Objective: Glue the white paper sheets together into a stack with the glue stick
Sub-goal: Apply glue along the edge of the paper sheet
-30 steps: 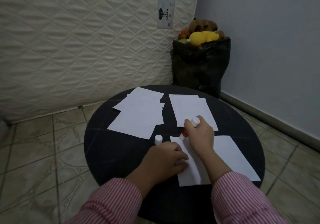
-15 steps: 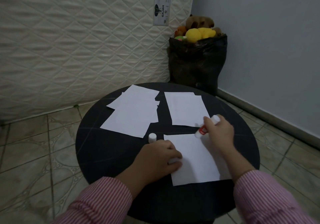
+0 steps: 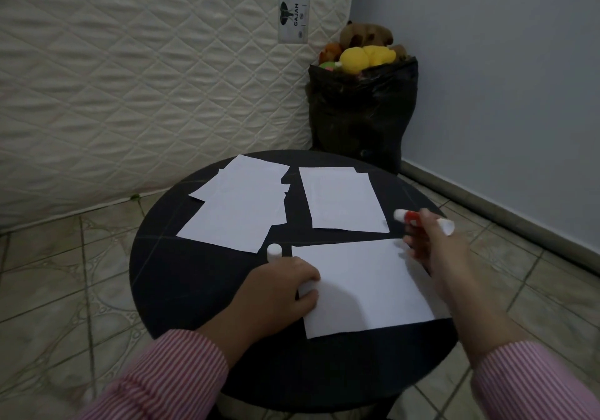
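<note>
A white sheet (image 3: 367,286) lies near the front of the round black table (image 3: 194,276). My left hand (image 3: 276,293) presses on the sheet's left edge with its fingers curled. My right hand (image 3: 435,244) grips a red and white glue stick (image 3: 409,217), lifted above the sheet's far right corner, its tip pointing left. The stick's white cap (image 3: 274,251) stands on the table just beyond my left hand. Farther back lie an overlapping pile of white sheets (image 3: 240,208) on the left and another small stack (image 3: 341,202) on the right.
A black bag (image 3: 360,117) filled with soft toys stands on the floor behind the table, in the corner. A quilted mattress (image 3: 146,78) leans against the wall at the left. Tiled floor surrounds the table.
My right hand has swept the glue stick from the near sheet's upper left, across to its far right corner, and lifted it off the paper. My left hand stays pressed on the sheet.
</note>
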